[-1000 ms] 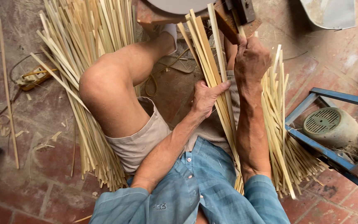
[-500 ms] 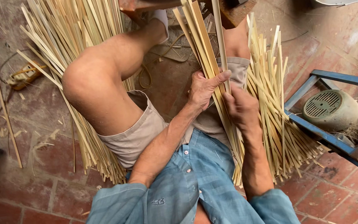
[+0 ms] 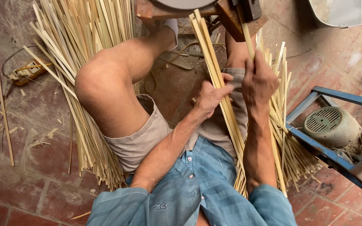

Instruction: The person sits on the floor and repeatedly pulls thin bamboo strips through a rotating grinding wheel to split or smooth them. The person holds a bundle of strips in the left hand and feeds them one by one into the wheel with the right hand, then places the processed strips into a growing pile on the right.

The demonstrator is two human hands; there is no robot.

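1. Your left hand closes loosely around the bundle of bamboo strips lying across your lap, as it did a moment ago.
2. Your right hand, lower a moment ago, now sits farther up, fingers wrapped tight on a single strip fed toward the wooden block.
3. To the right stands a blue-framed motor; left, a loose strip pile.

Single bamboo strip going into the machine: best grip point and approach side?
Grip the bamboo strip on its bare mid-length just short of the machine, where the right hand now closes round it. Come from the right, pinching across the flat faces: it is thin and flat, and the left hand with its held bundle crowds the other side.
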